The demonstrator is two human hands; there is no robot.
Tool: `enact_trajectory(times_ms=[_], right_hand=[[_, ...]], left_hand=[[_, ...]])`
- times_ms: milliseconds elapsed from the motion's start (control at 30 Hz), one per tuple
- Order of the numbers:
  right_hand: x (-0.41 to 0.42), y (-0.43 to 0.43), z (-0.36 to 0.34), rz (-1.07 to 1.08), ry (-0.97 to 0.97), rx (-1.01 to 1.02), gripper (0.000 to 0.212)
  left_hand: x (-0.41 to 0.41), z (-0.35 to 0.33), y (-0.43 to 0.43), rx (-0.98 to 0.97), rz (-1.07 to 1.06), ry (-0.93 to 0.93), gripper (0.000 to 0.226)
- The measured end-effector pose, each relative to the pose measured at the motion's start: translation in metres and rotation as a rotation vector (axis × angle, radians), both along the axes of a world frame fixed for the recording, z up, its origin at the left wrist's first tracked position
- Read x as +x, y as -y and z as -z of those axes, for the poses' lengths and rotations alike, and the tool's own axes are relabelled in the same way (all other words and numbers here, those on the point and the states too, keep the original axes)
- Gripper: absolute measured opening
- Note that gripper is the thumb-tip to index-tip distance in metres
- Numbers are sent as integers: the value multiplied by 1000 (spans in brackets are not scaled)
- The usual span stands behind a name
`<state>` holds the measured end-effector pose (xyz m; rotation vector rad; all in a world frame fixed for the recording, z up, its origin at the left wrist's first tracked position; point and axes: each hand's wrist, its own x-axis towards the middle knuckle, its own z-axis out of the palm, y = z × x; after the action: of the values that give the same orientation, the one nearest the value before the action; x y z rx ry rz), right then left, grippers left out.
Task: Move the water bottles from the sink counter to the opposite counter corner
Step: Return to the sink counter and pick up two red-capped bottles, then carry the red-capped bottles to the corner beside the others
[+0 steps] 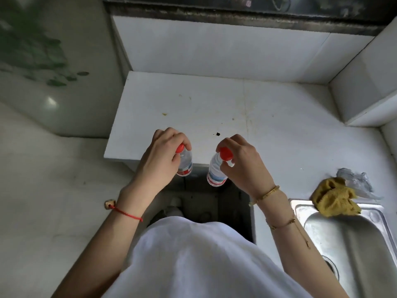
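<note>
Red-capped clear bottle (184,163) pinched at its neck by left grip (160,157) | second bottle (217,172) likewise by right grip (241,163) | both at 6 o'clock edge of white bench (214,108) | steel sink (348,237) at 4 o'clock

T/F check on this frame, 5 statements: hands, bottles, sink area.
1. Each hand holds one bottle. True: the left hand grips the left bottle, the right hand the right bottle.
2. Both bottles have blue caps. False: the caps are red.
3. A yellow cloth lies at the sink edge. True.
4. The bottles stand on the counter. False: they are held near its front edge.
5. The sink is on the person's left. False: right.
</note>
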<state>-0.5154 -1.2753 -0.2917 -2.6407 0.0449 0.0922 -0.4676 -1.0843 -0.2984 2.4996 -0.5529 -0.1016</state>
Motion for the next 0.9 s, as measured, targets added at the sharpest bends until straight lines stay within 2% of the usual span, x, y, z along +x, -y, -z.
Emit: enact_trajectory(times_ms=[433,900], right_hand=[[26,-92,-4,-367,4,6,32],[36,-279,7,-668,-20,19,38]], left_hand=[[-51,2,-98,-11,-331,3,30],[-108,4,-264,-24,-656,-64,31]])
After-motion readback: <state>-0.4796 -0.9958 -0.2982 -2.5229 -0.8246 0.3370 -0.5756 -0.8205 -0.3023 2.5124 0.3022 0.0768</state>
